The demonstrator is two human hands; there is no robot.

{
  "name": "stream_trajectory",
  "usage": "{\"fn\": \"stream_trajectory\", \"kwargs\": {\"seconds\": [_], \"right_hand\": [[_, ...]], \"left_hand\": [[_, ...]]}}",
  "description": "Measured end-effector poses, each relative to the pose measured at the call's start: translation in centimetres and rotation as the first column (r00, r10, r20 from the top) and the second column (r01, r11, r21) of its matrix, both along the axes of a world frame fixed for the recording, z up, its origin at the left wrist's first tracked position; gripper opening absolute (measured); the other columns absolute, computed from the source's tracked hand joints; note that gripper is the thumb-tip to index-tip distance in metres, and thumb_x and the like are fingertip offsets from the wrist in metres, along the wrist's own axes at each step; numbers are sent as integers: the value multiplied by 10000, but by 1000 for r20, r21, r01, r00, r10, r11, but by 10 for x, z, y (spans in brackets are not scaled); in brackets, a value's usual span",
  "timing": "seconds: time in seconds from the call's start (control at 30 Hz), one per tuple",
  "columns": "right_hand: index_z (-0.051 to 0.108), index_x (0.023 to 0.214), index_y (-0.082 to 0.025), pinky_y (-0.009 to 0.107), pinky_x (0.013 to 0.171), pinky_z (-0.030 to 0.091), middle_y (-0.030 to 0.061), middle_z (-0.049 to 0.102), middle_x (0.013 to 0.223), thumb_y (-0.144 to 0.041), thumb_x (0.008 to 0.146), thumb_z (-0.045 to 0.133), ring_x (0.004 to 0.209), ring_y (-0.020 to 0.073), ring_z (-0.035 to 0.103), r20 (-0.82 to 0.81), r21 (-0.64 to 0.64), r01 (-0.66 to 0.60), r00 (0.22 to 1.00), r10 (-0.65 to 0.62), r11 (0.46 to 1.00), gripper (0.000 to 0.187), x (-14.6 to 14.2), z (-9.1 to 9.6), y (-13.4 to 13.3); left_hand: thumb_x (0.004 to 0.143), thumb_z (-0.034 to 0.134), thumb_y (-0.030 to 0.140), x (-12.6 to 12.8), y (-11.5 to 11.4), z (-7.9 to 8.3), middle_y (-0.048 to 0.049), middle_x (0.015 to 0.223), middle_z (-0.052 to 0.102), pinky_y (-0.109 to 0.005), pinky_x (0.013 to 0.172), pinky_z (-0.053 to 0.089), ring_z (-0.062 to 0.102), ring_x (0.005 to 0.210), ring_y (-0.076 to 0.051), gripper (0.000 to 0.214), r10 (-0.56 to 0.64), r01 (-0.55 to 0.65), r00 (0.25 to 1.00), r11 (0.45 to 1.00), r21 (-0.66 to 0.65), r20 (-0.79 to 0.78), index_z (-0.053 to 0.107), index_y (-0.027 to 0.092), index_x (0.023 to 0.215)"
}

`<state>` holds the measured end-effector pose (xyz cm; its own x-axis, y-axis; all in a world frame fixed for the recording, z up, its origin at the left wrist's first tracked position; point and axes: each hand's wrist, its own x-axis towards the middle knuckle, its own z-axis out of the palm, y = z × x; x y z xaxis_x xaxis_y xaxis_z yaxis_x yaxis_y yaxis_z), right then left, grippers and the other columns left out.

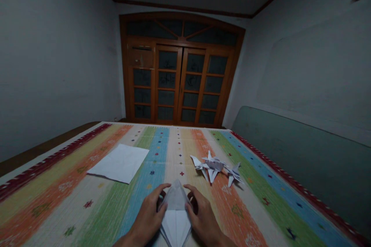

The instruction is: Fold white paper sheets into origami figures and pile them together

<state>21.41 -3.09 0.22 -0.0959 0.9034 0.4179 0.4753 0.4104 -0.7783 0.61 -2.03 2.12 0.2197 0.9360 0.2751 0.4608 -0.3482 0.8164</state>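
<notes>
1. My left hand (148,211) and right hand (203,211), pinching opposite edges of the folded paper (176,218) between them.
2. White sheet (120,163), beyond my left hand.
3. Spiky paper figures (213,165), beyond my right.

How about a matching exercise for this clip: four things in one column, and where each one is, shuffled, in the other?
Things
1. Flat paper sheet
2. Spiky folded pieces
3. Pointed folded paper
4. Wooden doors

Places
A. Held between the left hand and the right hand
B. Beyond the far edge of the table
C. Lying on the striped tablecloth, ahead and to the left of the hands
D. Clustered on the tablecloth, ahead and to the right of the hands

Pairs: 1-C, 2-D, 3-A, 4-B
</notes>
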Motion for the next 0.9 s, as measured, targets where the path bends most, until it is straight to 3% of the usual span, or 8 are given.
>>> {"fn": "stream_trajectory", "kwargs": {"seconds": [0.13,0.23,0.47,0.6,0.77,0.9], "right_hand": [[613,1299,-163,257,631,519,56,698,912,-207,846,555,660,180,644,-67,-59,-1,998,-3,998,459,-2,0,1],[599,1302,-148,257,622,506,56,692,901,-207,845,551,658,181,642,-82,-95,2,997,-9,995,463,-2,0,2],[609,1310,-162,296,769,510,59,706,926,-52,722,530,829,223,671,56,-78,-11,998,16,997,603,4,-12,3],[657,1226,-155,312,818,520,86,732,985,-37,742,514,877,239,687,106,-51,-25,994,30,998,518,4,-19,7],[702,1094,-128,325,854,527,125,740,1022,-18,779,499,938,258,703,199,19,-7,980,4,1000,390,1,-13,24],[726,966,-115,347,859,530,145,745,952,-18,778,517,936,283,703,274,46,63,959,-73,997,297,-2,-5,46]], "left_hand": [[832,548,181,0,0,-2,-74,1028,721,-296,712,539,642,683,-180,531,-7,6,999,999,35,40,570,184,1363],[795,547,122,0,-1,-3,-72,1036,718,-296,757,537,659,744,-186,571,-38,37,999,999,36,19,554,190,1362],[733,510,-10,-3,3,-12,-64,1012,750,-336,899,524,699,927,-225,580,-65,68,995,997,25,-80,629,195,1263],[779,519,-5,-5,13,-16,-85,1143,745,-371,969,511,686,1062,-252,456,-74,93,984,990,110,-165,678,215,1145],[865,530,61,-2,31,-11,-120,1099,729,-408,985,497,666,1086,-283,313,1,50,916,992,115,-400,681,173,1115],[874,518,77,3,48,-9,-141,1162,701,-404,1017,467,635,1141,-287,332,70,-28,906,994,107,-417,663,173,1157]]}}
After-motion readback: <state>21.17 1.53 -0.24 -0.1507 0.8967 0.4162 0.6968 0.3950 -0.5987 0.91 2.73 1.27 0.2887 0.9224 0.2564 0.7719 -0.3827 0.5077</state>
